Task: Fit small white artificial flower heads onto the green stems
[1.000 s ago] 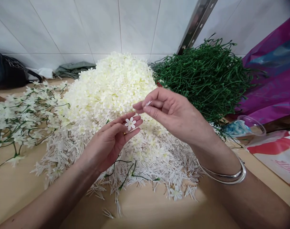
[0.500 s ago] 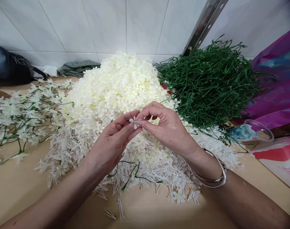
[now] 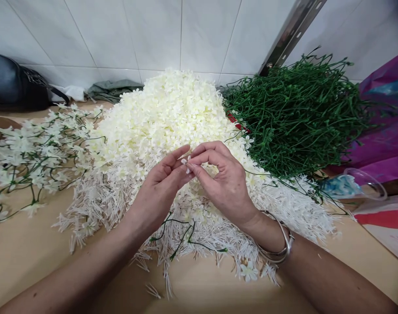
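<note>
Between my fingertips is a small white artificial flower (image 3: 186, 162), partly covered by them. My left hand (image 3: 164, 179) pinches it from the left, thumb against fingers. From the right, my right hand (image 3: 220, 176) grips the same flower between thumb and forefinger, and the two hands meet there. Behind and below them spreads a large heap of cream-white artificial flowers (image 3: 166, 111). Many thin white stamen strands (image 3: 100, 200) lie around the heap's lower edge. A loose green stem (image 3: 188, 237) rests on the strands just below my hands.
Flowers on green stems (image 3: 45, 152) lie at the left. A pile of green stems (image 3: 300, 117) stands at the right, beside a purple bag (image 3: 382, 144) and a clear plastic cup (image 3: 365, 183). A black bag (image 3: 15, 85) sits at the far left, by the tiled wall (image 3: 153, 35).
The flower between my fingers has turned and shows less of its petals. My right wrist has shifted slightly left. The whole view has moved a little, so the surroundings appear further right.
</note>
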### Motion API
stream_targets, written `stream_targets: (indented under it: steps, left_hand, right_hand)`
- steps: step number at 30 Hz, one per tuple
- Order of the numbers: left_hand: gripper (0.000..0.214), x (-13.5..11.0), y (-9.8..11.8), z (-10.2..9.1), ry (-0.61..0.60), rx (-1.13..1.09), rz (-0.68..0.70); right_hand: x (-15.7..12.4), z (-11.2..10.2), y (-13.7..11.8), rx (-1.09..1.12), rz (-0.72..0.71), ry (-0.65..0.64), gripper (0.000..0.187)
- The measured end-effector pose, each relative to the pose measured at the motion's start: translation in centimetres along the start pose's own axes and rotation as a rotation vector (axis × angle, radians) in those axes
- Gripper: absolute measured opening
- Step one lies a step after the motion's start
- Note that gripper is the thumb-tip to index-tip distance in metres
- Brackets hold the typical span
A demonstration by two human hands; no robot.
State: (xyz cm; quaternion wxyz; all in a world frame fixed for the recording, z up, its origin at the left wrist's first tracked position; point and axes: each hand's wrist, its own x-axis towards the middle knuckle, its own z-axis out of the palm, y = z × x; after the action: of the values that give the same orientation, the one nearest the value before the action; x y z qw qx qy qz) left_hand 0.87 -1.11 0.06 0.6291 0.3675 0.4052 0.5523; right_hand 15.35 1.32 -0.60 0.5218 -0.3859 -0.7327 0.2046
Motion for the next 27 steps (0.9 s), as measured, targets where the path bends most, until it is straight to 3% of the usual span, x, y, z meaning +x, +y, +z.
stream_targets:
  steps: [6,11,15,22,27]
  left_hand:
    - [0.038,0.3,-0.2,-0.2,-0.014,0.02,0.045]
    - [0.039,0.3,-0.4,-0.4,-0.019,0.124,0.073]
    - [0.041,0.0,-0.5,-0.4,-0.022,0.285,0.123]
    - [0.051,-0.1,-1.1,-1.0,-0.054,0.751,0.601]
    - [0.065,-0.1,-1.5,-1.5,-0.124,0.968,0.828]
  right_hand:
    - [0.0,0.4,0.2,0.072,0.054,0.073,0.019]
    - [0.0,0.4,0.4,0.106,0.111,0.034,0.019]
    - [-0.3,0.4,0.4,0.055,0.075,0.004,0.018]
    - [-0.3,-0.2,-0.7,-0.061,0.015,-0.043,0.015]
    - [0.3,-1.0,-1.4,0.078,0.137,-0.103,0.013]
